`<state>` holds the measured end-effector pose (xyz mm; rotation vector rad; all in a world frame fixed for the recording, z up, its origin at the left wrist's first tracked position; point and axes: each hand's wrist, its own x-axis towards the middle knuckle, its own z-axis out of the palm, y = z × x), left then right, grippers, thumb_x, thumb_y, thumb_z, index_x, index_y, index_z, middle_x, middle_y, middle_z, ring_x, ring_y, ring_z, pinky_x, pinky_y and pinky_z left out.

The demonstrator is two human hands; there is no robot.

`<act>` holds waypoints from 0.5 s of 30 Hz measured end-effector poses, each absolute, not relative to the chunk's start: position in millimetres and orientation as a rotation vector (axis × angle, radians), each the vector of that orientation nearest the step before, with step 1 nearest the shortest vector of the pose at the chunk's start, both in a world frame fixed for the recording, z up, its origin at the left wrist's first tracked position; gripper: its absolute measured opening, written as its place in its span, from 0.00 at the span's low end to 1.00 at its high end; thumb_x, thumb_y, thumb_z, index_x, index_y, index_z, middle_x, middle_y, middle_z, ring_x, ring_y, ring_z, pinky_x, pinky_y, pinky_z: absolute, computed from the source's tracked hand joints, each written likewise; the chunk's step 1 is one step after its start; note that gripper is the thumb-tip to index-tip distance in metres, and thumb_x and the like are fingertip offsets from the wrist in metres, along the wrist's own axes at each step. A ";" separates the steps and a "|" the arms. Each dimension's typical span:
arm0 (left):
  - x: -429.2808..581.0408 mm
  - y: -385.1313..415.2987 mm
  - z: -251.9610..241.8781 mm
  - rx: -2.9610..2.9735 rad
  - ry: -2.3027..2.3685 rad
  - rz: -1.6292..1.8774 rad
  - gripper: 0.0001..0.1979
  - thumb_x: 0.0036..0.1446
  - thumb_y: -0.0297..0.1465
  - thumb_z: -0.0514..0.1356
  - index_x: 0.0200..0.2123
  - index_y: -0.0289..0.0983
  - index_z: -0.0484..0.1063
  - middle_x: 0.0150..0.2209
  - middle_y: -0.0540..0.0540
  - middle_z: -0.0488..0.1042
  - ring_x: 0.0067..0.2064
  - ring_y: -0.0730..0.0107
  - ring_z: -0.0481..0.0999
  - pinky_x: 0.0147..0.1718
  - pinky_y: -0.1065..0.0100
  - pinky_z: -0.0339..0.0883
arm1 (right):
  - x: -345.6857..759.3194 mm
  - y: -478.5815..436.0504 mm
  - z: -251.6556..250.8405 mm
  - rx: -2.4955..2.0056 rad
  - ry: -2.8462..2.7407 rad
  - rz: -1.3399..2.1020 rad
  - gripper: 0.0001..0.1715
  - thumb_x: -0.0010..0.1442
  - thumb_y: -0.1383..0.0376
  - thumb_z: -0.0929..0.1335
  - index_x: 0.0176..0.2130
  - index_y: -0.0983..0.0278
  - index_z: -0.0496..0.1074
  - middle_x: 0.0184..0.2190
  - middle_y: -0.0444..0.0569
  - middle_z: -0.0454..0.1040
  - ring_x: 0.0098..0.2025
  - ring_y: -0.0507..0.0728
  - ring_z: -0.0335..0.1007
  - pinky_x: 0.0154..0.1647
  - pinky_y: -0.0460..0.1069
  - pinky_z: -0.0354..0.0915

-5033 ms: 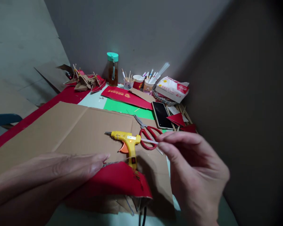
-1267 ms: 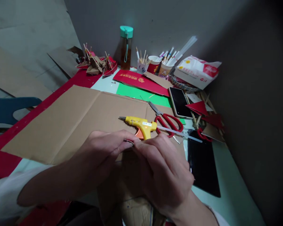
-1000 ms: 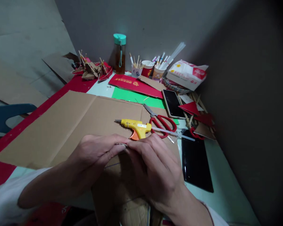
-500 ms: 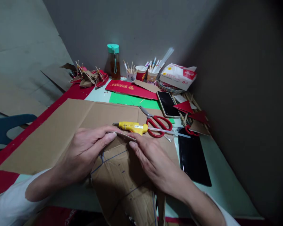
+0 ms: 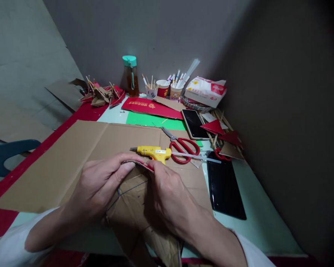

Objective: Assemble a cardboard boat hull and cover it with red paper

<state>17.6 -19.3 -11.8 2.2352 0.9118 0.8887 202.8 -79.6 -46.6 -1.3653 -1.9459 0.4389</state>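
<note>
Between my hands is a brown cardboard piece (image 5: pixel 133 215) with blue pen lines drawn on it, its lower end hanging past the table's near edge. My left hand (image 5: pixel 102 185) pinches the top edge, thumb on the near face and fingers behind. Close by on the same edge, my right hand (image 5: pixel 169 193) grips it, its fingertips partly hidden. The top edge bends slightly between the two grips. Just beyond my fingers lies a yellow hot glue gun (image 5: pixel 154 152), a clear glue stick (image 5: pixel 195 156) poking from its back. Red-handled scissors (image 5: pixel 180 146) rest beside it.
Flat cardboard (image 5: pixel 80 159) covers the table's middle. To the right lie a black tablet-like slab (image 5: pixel 225 189) and a phone (image 5: pixel 195 124). Along the wall stand a bottle (image 5: pixel 131 78), paper cups (image 5: pixel 163 89) of sticks and pens, and a tissue pack (image 5: pixel 206 89).
My right hand has turned and closed further over the cardboard's top edge. The cardboard's lower part has bent and shifted. The whole view has moved slightly.
</note>
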 end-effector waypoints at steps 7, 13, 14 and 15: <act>19.5 -19.3 -9.6 2.132 1.058 0.919 0.09 0.69 0.38 0.58 0.47 0.47 0.77 0.42 0.54 0.85 0.37 0.69 0.84 0.40 0.74 0.76 | 206.0 -80.1 -43.0 -1.251 -1.934 0.322 0.27 0.55 0.80 0.58 0.53 0.73 0.68 0.43 0.62 0.79 0.47 0.63 0.80 0.47 0.58 0.79; 15.8 -18.1 -8.9 2.112 0.958 0.938 0.07 0.67 0.32 0.61 0.44 0.51 0.79 0.40 0.60 0.86 0.37 0.74 0.84 0.43 0.78 0.75 | 204.9 -80.2 -42.1 -1.229 -1.902 0.270 0.29 0.55 0.81 0.59 0.55 0.72 0.68 0.45 0.60 0.79 0.48 0.62 0.79 0.49 0.57 0.79; 14.8 -18.2 -9.2 2.155 0.945 0.937 0.08 0.68 0.32 0.61 0.44 0.51 0.79 0.41 0.60 0.86 0.39 0.75 0.84 0.44 0.79 0.74 | 204.9 -80.4 -41.9 -1.218 -1.905 0.268 0.29 0.56 0.80 0.59 0.56 0.73 0.67 0.45 0.61 0.79 0.48 0.62 0.79 0.49 0.58 0.79; 14.0 -18.6 -9.6 2.199 0.945 0.934 0.09 0.68 0.31 0.60 0.43 0.50 0.80 0.41 0.60 0.86 0.39 0.75 0.84 0.45 0.79 0.74 | 204.9 -80.7 -41.7 -1.219 -1.907 0.280 0.28 0.57 0.80 0.59 0.55 0.73 0.67 0.44 0.61 0.79 0.47 0.62 0.79 0.47 0.58 0.79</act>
